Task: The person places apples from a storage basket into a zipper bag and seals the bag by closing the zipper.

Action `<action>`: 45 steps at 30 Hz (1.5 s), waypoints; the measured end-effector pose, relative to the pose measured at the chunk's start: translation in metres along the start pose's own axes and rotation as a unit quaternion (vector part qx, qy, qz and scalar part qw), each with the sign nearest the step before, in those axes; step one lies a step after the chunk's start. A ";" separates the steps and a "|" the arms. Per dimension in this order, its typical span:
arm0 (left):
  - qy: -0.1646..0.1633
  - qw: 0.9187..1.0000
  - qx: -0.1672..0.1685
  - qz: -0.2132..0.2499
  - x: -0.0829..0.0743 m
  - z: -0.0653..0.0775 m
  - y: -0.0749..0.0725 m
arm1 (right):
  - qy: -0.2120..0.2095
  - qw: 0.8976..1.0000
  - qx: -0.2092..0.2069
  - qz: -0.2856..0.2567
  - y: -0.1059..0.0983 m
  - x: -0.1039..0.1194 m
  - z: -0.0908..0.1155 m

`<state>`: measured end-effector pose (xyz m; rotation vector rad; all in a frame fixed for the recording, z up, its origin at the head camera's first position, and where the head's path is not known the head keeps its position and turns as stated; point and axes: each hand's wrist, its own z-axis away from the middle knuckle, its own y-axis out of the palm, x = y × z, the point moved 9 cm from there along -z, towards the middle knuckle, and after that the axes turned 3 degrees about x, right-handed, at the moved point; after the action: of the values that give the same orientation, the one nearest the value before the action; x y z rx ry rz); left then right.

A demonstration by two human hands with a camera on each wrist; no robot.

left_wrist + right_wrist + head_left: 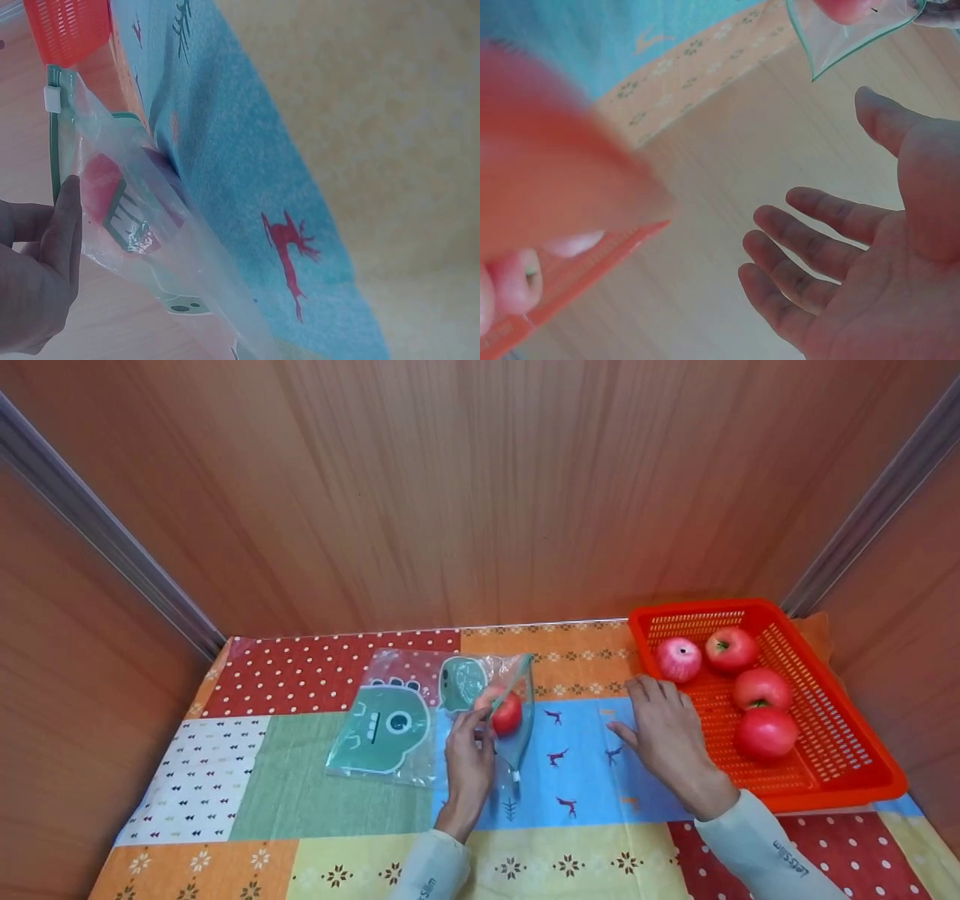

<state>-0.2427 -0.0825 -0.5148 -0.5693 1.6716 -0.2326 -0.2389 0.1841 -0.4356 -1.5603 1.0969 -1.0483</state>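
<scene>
My left hand [471, 761] pinches the green-edged mouth of a clear plastic slider bag [217, 277], holding that side up. A red apple [507, 715] sits inside the bag, close to the opening. White slider [52, 100] shows at one end of the edge in the left wrist view. My right hand [667, 731] is over the cloth beside the red basket [862, 795], its fingers spread and nothing in them. Several red apples [766, 733] lie in the basket.
Clear plastic with a green one-eyed monster print [390, 727] lies flat left of the apple. A patchwork-patterned cloth [330, 802] covers the table. Wood-grain panels [450, 495] wall in the back and both sides.
</scene>
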 end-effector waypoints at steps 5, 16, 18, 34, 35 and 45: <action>0.005 1.000 0.000 0.000 0.001 0.000 0.001 | 0.002 1.000 -0.007 -0.003 -0.008 -0.006 0.003; 0.000 1.000 0.007 0.003 0.001 0.000 0.002 | 0.007 0.999 -0.029 0.015 -0.024 -0.029 0.010; -0.004 1.000 0.011 0.002 0.001 0.000 0.002 | 0.004 0.999 -0.038 0.017 -0.026 -0.034 0.011; -0.007 1.000 0.008 0.001 0.001 0.001 0.001 | 0.019 0.999 -0.037 0.008 -0.027 -0.078 0.026; -0.005 1.000 0.007 0.001 0.001 0.002 0.000 | 0.019 0.999 -0.038 0.009 -0.028 -0.081 0.027; -0.018 1.000 0.014 -0.005 0.003 0.000 0.002 | 0.016 0.999 -0.048 0.015 -0.034 -0.107 0.033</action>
<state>-0.2433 -0.0824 -0.5183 -0.5576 1.6291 -0.2518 -0.2269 0.2995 -0.4231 -1.6020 1.2040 -1.0158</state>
